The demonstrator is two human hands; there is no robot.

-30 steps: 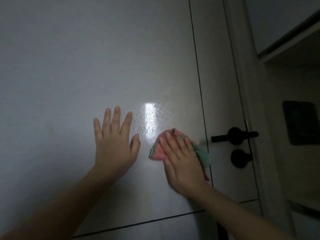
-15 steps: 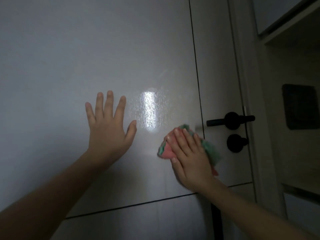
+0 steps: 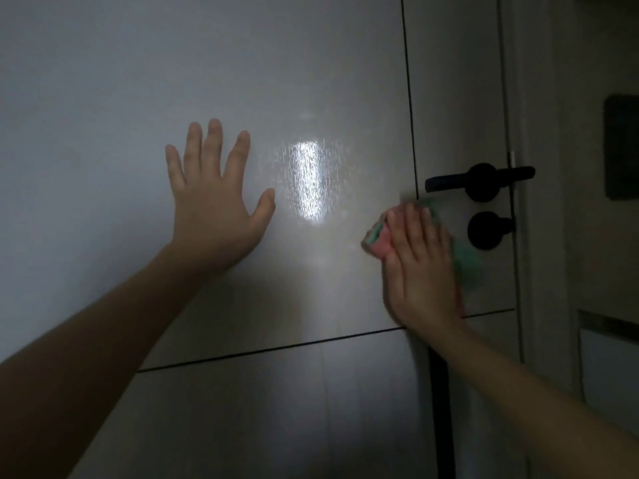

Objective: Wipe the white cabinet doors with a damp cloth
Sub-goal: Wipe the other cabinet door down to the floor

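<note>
The large white glossy cabinet door panel (image 3: pixel 173 81) fills most of your view, from 9 o'clock across to the thin dark vertical seam at about 1 o'clock. A bright streaked patch of reflected light (image 3: pixel 309 181) sits on it near centre, with a faint speckled film showing around the glare. A dark horizontal seam runs below your hands, from 7 o'clock rising toward 4 o'clock.

To the right of the vertical seam stands a narrower white door panel (image 3: pixel 456 81). It carries a black lever door handle (image 3: pixel 480 181) at 3 o'clock, and a round black lock knob (image 3: pixel 487 230) directly beneath it.

At the far right edge, a dark rectangular wall plate (image 3: pixel 622 146) is partly cut off by the frame.

Your left hand (image 3: pixel 214 209) rests flat on the large panel at 9 o'clock from the glare. Its fingers are straight and spread apart, the thumb angled out toward the light patch; it holds nothing.

Your right hand (image 3: pixel 420 267) lies at 4 o'clock from the glare, straddling the vertical seam. Its fingers are straight and held close together, pressing flat on the cloth.

The pink and green folded cloth (image 3: pixel 377 238) is pinned between that palm and the door. Its pink edge shows left of your fingers; its green part shows on the right, just beside the lock knob and blurred.
</note>
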